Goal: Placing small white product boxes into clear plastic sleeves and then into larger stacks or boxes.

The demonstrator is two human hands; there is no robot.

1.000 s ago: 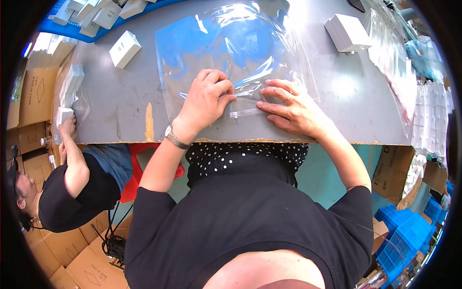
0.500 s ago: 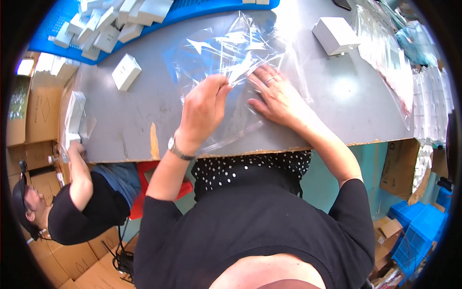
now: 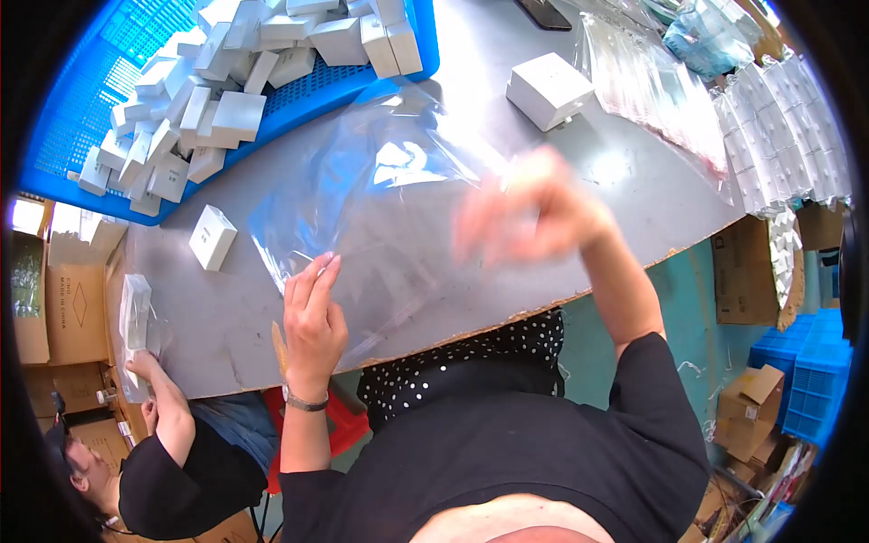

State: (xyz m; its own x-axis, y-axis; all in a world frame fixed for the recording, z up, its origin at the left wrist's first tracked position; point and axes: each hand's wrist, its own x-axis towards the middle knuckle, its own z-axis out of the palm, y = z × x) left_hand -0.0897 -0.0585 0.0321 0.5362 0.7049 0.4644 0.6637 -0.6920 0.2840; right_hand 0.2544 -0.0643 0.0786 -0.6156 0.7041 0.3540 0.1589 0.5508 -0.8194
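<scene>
A large clear plastic bag (image 3: pixel 389 195) lies crumpled and partly puffed up on the grey table (image 3: pixel 226 317). My left hand (image 3: pixel 312 317) holds the bag's near left edge, fingers together and pointing away from me. My right hand (image 3: pixel 534 213) is raised over the bag's right side. It is blurred by motion, so I cannot tell whether it holds the plastic. A single white box (image 3: pixel 213 237) sits left of the bag, and another white box (image 3: pixel 548 89) stands beyond it at the right.
A blue crate (image 3: pixel 100 100) heaped with several small white boxes fills the far left. Rows of bagged white items (image 3: pixel 778 145) line the right edge. At the lower left a seated person (image 3: pixel 172 462) holds a small clear bag (image 3: pixel 136 317). Cardboard boxes stand on the floor.
My right hand has lifted off the bag and swung right. My left hand slid to the bag's near left edge. The view tilted, bringing the blue crate closer.
</scene>
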